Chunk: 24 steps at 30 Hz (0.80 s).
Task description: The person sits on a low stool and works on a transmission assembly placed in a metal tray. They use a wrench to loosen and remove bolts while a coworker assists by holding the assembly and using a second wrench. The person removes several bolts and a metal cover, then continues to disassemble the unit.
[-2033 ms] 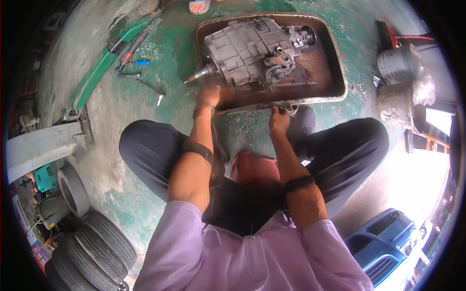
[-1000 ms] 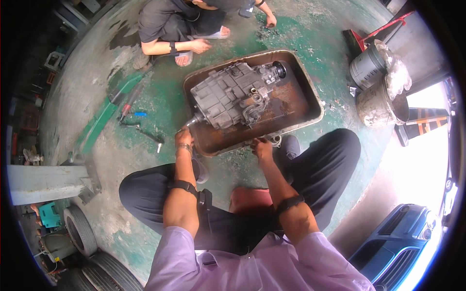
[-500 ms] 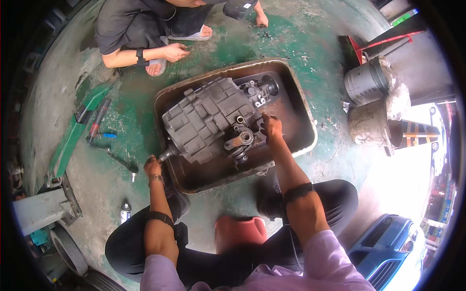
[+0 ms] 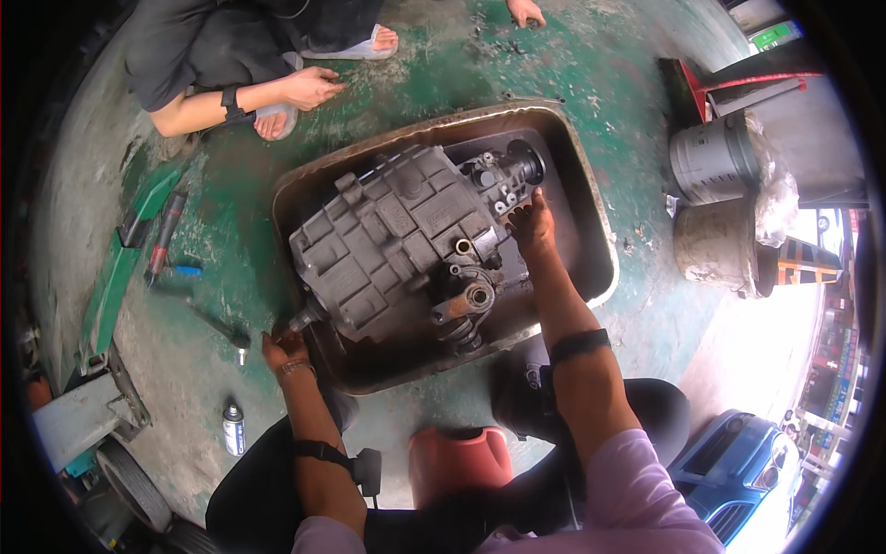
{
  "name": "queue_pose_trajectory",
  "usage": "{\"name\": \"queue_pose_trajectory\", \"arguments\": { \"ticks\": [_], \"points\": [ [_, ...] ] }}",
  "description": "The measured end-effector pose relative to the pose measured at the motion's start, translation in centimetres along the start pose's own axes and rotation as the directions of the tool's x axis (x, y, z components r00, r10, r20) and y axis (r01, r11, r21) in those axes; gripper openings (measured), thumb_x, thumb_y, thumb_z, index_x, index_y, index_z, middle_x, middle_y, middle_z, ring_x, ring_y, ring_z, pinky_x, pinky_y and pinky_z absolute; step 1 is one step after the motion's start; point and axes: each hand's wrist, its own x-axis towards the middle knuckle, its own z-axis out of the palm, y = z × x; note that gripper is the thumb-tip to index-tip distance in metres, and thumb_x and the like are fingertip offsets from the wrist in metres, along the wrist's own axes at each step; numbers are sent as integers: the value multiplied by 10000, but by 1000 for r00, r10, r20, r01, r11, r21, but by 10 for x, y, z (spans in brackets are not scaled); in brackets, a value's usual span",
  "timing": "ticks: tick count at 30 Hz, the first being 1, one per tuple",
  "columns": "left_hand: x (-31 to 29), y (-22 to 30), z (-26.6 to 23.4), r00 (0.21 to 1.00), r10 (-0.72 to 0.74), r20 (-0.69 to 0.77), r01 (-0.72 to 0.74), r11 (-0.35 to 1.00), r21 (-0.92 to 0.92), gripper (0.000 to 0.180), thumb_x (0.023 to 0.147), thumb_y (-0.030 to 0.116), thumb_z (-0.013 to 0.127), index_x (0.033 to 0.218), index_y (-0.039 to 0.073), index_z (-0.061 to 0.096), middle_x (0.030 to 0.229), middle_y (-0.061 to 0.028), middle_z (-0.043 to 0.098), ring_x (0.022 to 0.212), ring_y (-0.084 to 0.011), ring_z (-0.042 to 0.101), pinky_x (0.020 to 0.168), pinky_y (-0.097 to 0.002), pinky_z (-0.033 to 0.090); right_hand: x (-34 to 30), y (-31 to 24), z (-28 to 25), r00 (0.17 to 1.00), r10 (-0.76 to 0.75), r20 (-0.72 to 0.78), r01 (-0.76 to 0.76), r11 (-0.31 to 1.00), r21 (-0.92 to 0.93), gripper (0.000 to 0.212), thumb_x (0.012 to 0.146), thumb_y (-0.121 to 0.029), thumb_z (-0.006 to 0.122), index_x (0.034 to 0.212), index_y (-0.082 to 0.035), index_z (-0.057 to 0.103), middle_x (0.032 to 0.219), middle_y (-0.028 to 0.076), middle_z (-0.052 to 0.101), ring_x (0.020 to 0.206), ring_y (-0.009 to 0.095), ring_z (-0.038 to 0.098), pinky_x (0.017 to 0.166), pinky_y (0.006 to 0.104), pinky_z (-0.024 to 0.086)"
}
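Note:
A grey cast-metal gearbox [image 4: 388, 231] lies on its side in a brown, rimmed metal tub [image 4: 604, 217]. From its lower left end an input shaft [image 4: 307, 317] sticks out over the tub's edge. My left hand [image 4: 284, 349] is at the tip of that shaft, fingers curled against it. Over the right part of the tub, my right hand [image 4: 533, 229] has its fingers spread beside the gearbox's rear housing, just below the dark round flange [image 4: 526, 163]. A rusty lever arm [image 4: 461, 303] stands out on the gearbox's near side.
A person's hand [image 4: 314, 88] shows at upper left, another [image 4: 525, 11] at the top. A ratchet wrench [image 4: 217, 323], a spray can [image 4: 233, 429] and a green metal leg [image 4: 120, 268] are on the left. Buckets [image 4: 715, 245] stand right; a red plastic stool [image 4: 459, 462] is between my knees.
My right hand has shifted up toward the flange and its fingers have spread. My left hand stays by the shaft tip, turned a little. The view has come closer to the tub.

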Motion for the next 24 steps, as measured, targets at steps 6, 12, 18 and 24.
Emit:
{"name": "queue_pose_trajectory", "arguments": {
  "ticks": [6, 12, 18, 24],
  "points": [
    [2, 3, 10, 999, 6, 34, -7, 999, 34, 466, 974, 374, 275, 922, 14, 566, 845, -114, 606, 759, -235, 570, 698, -417, 470, 39, 0, 12, 926, -50, 373, -94, 929, 358, 549, 878, -424, 550, 1237, -15, 476, 1178, 138, 568, 1024, 271, 577, 906, 423, 446],
    [-20, 6, 26, 1000, -5, 18, -2, 920, 391, 442, 978, 366, 246, 720, 103, 490, 681, -55, 486, 608, -210, 485, 609, -382, 452, 57, -8, 15, 878, -17, 478, -185, 909, 372, 491, 881, -396, 575, 1177, -8, 530, 1116, 122, 615, 999, 246, 595, 895, 376, 469],
    [-15, 5, 30, 994, -68, -89, 88, 965, 247, 427, 979, 345, 256, 638, 152, 426, 581, 13, 401, 528, -156, 446, 545, -324, 423, 53, -12, 18, 914, 143, 380, -258, 928, 270, 550, 888, -458, 546, 1251, -49, 490, 1198, 102, 569, 1067, 232, 557, 938, 363, 438],
    [-1, 12, 8, 995, -77, -64, 93, 952, 293, 413, 985, 292, 290, 613, 159, 412, 545, 28, 336, 504, -122, 390, 597, -282, 432, 50, -5, 17, 907, 115, 405, -238, 934, 266, 670, 864, -577, 495, 1314, -88, 409, 1248, 105, 500, 1102, 272, 508, 914, 433, 430]
  ]
}}
